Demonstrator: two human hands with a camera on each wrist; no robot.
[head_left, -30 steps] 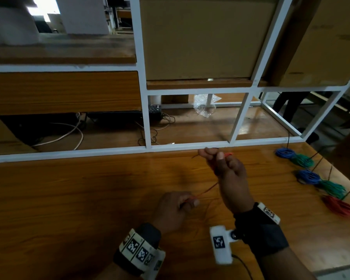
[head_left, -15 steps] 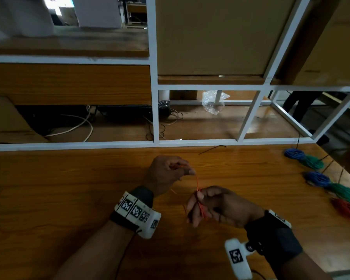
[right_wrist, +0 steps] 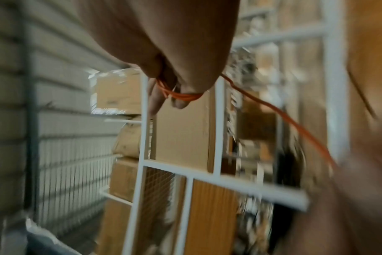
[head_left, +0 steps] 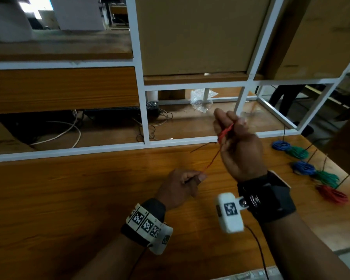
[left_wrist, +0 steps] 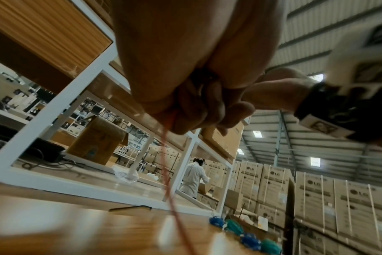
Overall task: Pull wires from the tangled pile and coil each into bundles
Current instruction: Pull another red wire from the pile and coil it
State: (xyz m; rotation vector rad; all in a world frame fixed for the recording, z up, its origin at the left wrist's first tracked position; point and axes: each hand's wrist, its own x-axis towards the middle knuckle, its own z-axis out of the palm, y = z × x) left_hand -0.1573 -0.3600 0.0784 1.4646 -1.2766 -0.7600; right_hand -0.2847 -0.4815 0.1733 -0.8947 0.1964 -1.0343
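A thin red wire (head_left: 214,156) runs taut between my two hands above the wooden table (head_left: 69,199). My right hand (head_left: 230,128) is raised near the white frame, with several loops of the red wire (right_wrist: 181,95) wound round its fingers. Lower and nearer, my left hand (head_left: 192,178) pinches the wire's free stretch (left_wrist: 166,138) between thumb and fingers. Finished coils lie at the table's right: a blue bundle (head_left: 281,146), a green bundle (head_left: 297,152), a second blue bundle (head_left: 303,167), a second green bundle (head_left: 325,177) and a red bundle (head_left: 331,194).
A white metal shelf frame (head_left: 146,126) stands along the table's far edge, with cardboard boxes (head_left: 198,33) above and cables (head_left: 67,130) behind. A short dark wire piece (head_left: 200,147) lies near the frame. A person in white (left_wrist: 194,177) stands far off among stacked cartons.
My right hand has risen from low over the table to near the frame, carrying the loops. My left hand has dropped nearer to me, and the wire between them is drawn straight.
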